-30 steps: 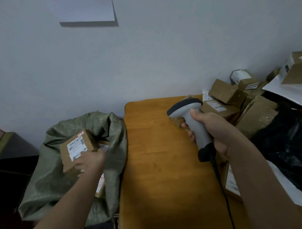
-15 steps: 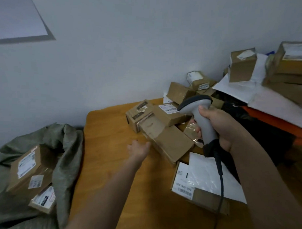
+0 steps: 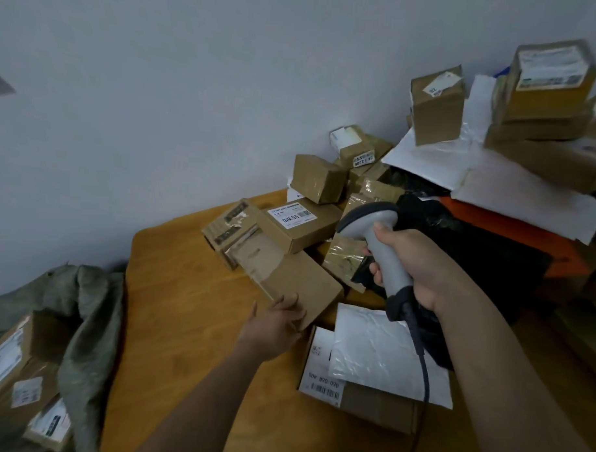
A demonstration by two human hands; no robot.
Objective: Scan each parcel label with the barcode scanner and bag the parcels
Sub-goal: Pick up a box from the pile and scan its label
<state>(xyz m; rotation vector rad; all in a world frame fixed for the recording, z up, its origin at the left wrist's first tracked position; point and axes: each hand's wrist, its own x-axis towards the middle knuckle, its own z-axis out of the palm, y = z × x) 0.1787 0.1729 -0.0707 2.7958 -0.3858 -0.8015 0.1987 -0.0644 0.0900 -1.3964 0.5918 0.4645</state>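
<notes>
We see the long flat parcel [image 3: 289,279] lying on the wooden table [image 3: 185,323], with the left hand [image 3: 274,321] at its near end, fingers laid on the cardboard (whether they grip it we cannot tell). At three o'clock from it the right hand [image 3: 420,264] grasps the barcode scanner [image 3: 379,238]. At eight o'clock the green sack [image 3: 87,320] holds labelled boxes [image 3: 11,361]. More parcels [image 3: 320,179] pile up at one o'clock.

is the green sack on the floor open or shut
Open: the green sack gapes at its mouth, and labelled parcels show inside it.
</notes>
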